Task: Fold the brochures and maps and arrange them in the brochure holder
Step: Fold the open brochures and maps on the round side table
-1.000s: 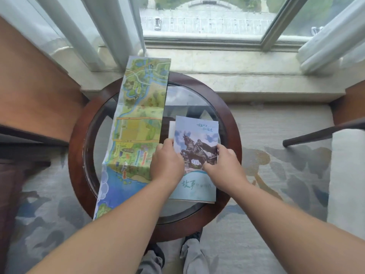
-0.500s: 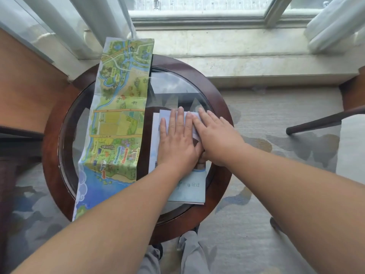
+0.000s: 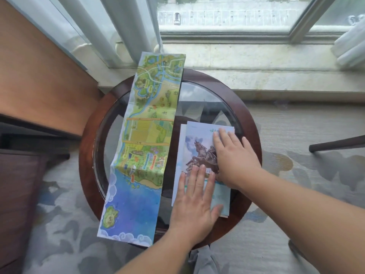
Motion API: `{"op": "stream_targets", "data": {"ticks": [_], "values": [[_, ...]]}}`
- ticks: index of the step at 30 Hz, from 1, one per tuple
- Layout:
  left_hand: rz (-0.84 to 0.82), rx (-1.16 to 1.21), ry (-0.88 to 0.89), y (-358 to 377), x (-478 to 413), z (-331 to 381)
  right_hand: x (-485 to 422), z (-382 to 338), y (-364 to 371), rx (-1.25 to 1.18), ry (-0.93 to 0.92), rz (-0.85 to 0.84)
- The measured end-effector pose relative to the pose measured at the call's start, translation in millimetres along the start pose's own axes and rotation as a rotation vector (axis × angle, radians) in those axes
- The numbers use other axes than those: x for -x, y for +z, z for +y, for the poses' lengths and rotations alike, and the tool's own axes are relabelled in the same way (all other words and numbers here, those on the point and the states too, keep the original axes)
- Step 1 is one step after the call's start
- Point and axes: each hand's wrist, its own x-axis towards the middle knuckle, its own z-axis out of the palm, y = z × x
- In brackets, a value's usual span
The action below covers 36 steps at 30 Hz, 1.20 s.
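A folded brochure (image 3: 197, 143) with a horse-statue cover lies flat on the right half of a round glass-topped table (image 3: 248, 123). My left hand (image 3: 195, 202) rests palm down on the brochure's near end, fingers spread. Flat on its far right part lies my right hand (image 3: 235, 157), fingers pointing away from me. A long colourful map (image 3: 146, 143), folded into a narrow strip, stretches across the table's left half and overhangs both the near and far rim. No brochure holder is in view.
A window sill (image 3: 256, 56) and white curtains (image 3: 110, 28) stand beyond the table. A wooden panel (image 3: 39, 76) is at the left. A dark chair leg (image 3: 335, 145) reaches in from the right over the patterned carpet (image 3: 296, 234).
Both hands were side by side on the brochure's far part. My left hand has slid toward me to its near end and my right hand has shifted right, uncovering the statue picture.
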Motion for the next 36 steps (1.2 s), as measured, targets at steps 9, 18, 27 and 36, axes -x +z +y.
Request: {"op": "stream_targets", "data": {"ticks": [9, 18, 27, 36], "values": [[0.299, 0.447, -0.199, -64.8, 14.8, -79.1, 7.2, -44.9, -19.1, -0.026, 0.031, 0.035], [0.13, 0.544, -0.715, -72.5, 35.9, -178.3, -4.1, -148.7, 8.1, -0.113, -0.26, -0.002], [0.245, 0.612, -0.636, -79.0, 39.8, -179.2, -6.0, -155.3, -0.1, -0.061, -0.239, 0.201], [0.471, 0.623, -0.367, -132.8, 45.2, -197.2, 18.0, -155.2, -63.3, -0.357, -0.243, 0.22]]}}
